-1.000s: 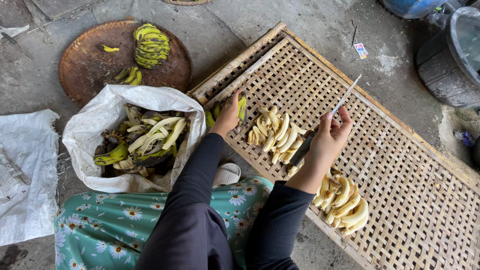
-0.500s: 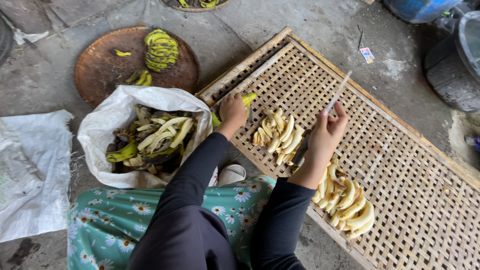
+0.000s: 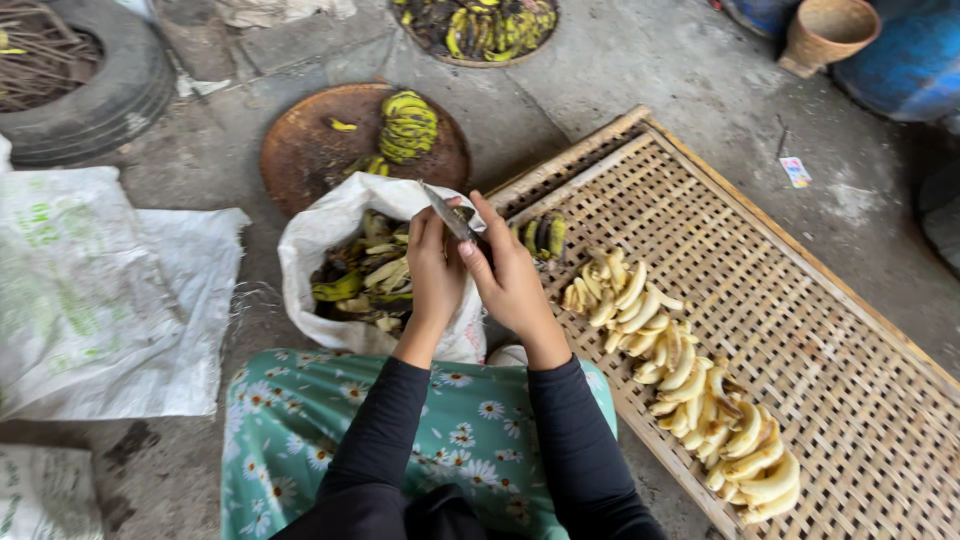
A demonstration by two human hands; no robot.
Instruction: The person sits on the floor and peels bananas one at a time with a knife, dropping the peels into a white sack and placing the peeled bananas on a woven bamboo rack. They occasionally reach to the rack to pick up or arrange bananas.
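At the far left a worn tyre (image 3: 85, 90) lies on the concrete floor (image 3: 640, 70), and below it a flattened white sheet of sacking (image 3: 95, 290) is spread out. Right of that, a round rusty tray (image 3: 300, 150) carries a stack of green bananas (image 3: 408, 125), with a few loose ones beside it. Just below the tray stands an open white sack (image 3: 330, 225) filled with peels (image 3: 365, 275), green and yellowish.

Both hands meet above the sack's right edge. The left hand (image 3: 435, 275) is curled, its fingers closed around something small that cannot be made out from this angle. The right hand (image 3: 515, 280) presses against it from the right and grips a knife (image 3: 447, 213), whose blade slants up and to the left over the sack. Both arms wear black sleeves (image 3: 575, 440), and a green flowered cloth (image 3: 290, 420) covers the lap below.

Just right of the hands, a small bunch of unpeeled bananas (image 3: 542, 235) rests at the near corner of a big woven bamboo tray (image 3: 830, 330) lying on the floor. On that tray a row of peeled bananas (image 3: 680, 370), pale yellow, runs diagonally from near the right hand down toward the lower right edge.

At the top, another round tray of dark and yellow bananas (image 3: 480, 25) is partly cut off; at the upper right stand a small woven basket (image 3: 830, 30) and a blue container (image 3: 900, 70).
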